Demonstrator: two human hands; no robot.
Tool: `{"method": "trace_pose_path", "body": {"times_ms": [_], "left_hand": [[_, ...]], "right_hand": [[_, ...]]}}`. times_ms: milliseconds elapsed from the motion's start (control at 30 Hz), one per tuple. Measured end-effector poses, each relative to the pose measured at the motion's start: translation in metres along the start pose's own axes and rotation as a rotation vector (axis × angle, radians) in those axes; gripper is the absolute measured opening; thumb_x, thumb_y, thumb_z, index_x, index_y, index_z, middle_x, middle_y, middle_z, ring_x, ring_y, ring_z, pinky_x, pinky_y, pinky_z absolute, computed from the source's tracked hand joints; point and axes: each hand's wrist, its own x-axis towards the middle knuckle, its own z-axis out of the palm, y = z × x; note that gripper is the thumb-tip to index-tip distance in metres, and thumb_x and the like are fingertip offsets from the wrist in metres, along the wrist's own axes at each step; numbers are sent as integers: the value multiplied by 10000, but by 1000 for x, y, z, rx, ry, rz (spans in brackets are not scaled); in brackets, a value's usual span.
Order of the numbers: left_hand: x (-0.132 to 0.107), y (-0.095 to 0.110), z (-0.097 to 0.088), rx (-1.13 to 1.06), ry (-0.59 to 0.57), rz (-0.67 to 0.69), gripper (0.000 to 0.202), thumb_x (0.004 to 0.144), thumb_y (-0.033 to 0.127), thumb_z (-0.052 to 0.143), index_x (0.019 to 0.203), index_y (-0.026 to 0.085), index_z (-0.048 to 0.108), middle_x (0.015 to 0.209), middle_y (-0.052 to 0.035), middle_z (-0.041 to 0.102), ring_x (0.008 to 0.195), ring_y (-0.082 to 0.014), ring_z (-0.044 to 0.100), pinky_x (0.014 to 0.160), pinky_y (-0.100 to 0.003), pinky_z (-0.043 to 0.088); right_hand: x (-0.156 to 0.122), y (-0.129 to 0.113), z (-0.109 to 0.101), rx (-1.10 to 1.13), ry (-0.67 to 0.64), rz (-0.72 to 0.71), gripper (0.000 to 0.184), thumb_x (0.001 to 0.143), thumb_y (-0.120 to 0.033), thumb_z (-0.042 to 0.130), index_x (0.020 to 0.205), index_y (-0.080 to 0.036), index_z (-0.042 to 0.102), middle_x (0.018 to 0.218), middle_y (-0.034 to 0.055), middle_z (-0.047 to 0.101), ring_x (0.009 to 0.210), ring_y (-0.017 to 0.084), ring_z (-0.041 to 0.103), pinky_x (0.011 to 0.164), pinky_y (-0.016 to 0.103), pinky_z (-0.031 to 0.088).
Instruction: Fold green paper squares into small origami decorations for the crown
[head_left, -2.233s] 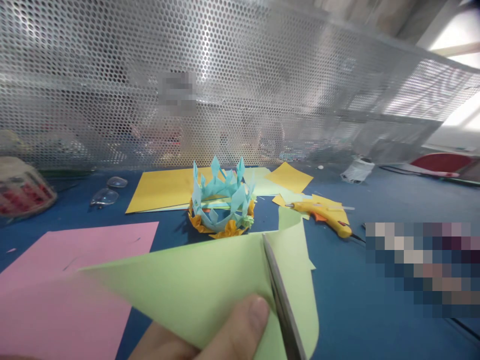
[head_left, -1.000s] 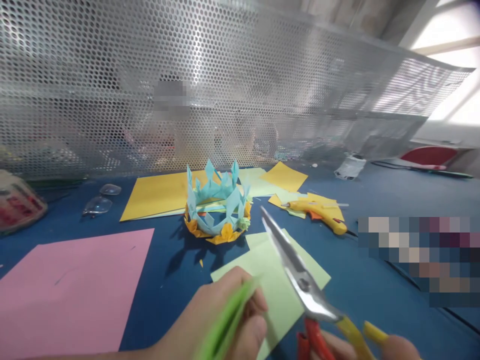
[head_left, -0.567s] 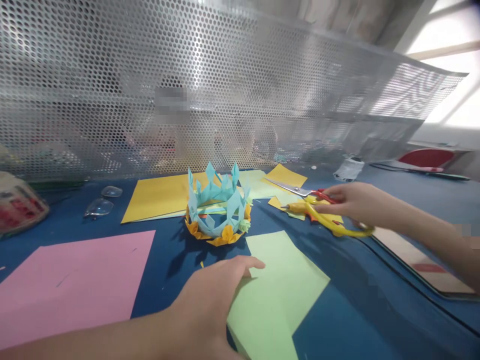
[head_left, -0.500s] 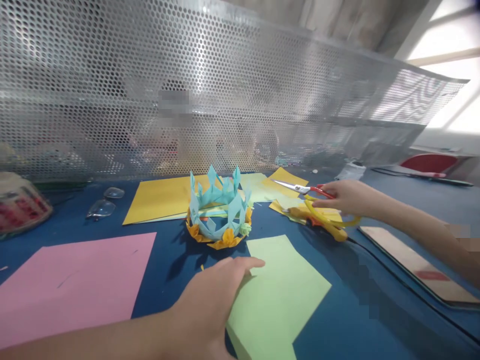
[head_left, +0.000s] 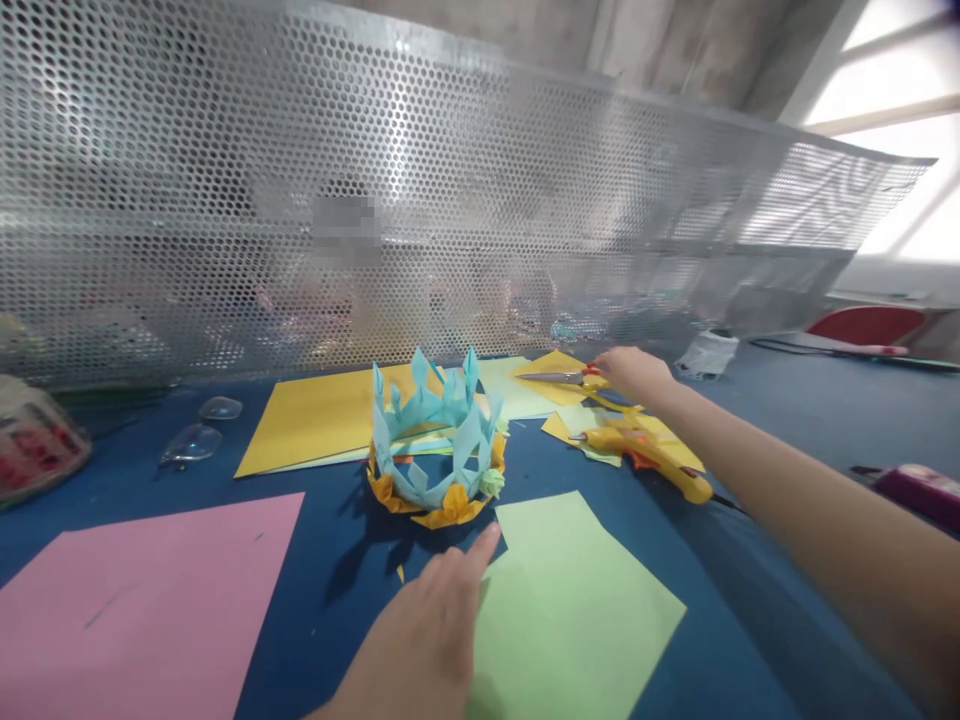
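Left hand (head_left: 431, 640) flat and open on the green paper (head_left: 574, 610) near the paper crown (head_left: 435, 440); right hand (head_left: 634, 372) gripping scissors (head_left: 559, 378) over yellow sheets (head_left: 559, 365).

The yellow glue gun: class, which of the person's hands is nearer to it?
Right. The right hand is on the scissors just behind the glue gun; the left hand lies on the green paper, well off to its near left.

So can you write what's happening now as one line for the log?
left hand: flat on green paper | right hand: on scissors, by glue gun | paper crown: upright
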Motion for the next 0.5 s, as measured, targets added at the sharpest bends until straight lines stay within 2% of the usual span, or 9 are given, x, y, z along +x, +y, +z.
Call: {"method": "trace_pose_path", "body": {"times_ms": [67,167,267,333,367,433,500], "left_hand": [[1,6,-5,83,-36,-16,990,787,543,570,1538,177,39,1307,-208,584,1129,-385,574,917,-515,485],[3,18,-16,213,-95,-82,855,816,385,568,1528,139,164,1304,-207,592,1132,-366,569,919,-486,487],[6,25,-20,318,-128,-81,748,852,407,534,1501,128,289,1313,-191,610,1081,-359,607,885,-476,504],[7,27,-18,397,-120,-59,668,882,487,497,1457,159,403,1294,-175,639,1036,-368,634,851,-492,502],[7,27,-16,438,-101,-50,626,893,515,479,1418,173,472,1295,-169,643,1044,-379,633,854,-502,488],[6,26,-12,501,-53,-37,541,916,510,455,1333,189,577,1327,-155,625,1115,-386,603,895,-501,444],[5,23,-9,518,-14,-29,477,939,449,442,1327,209,580,1355,-121,609,1161,-348,585,931,-467,404]], "right_hand": [[0,-20,2,11,-24,20,216,958,-293,593,1139,-175,611,1145,73,633,929,203,648,790,391,556],[-21,-65,0,74,-16,-14,166,958,-294,590,1042,-156,628,1022,47,655,840,178,648,748,365,551],[-71,-118,-8,186,-34,-96,112,955,-244,542,881,-170,582,743,-18,606,627,132,585,621,282,506],[-109,-148,-16,272,-95,-160,96,934,-279,529,872,-206,526,666,-44,560,541,120,540,520,237,465],[-126,-159,-20,303,-120,-186,115,916,-312,541,866,-217,500,669,-48,548,529,119,533,500,233,460],[-154,-170,-26,407,-216,-256,84,894,-286,517,912,-217,473,702,-30,555,542,135,551,487,243,471],[-173,-169,-26,454,-314,-305,120,860,-243,545,956,-194,492,784,20,606,628,170,609,534,270,521]]}}
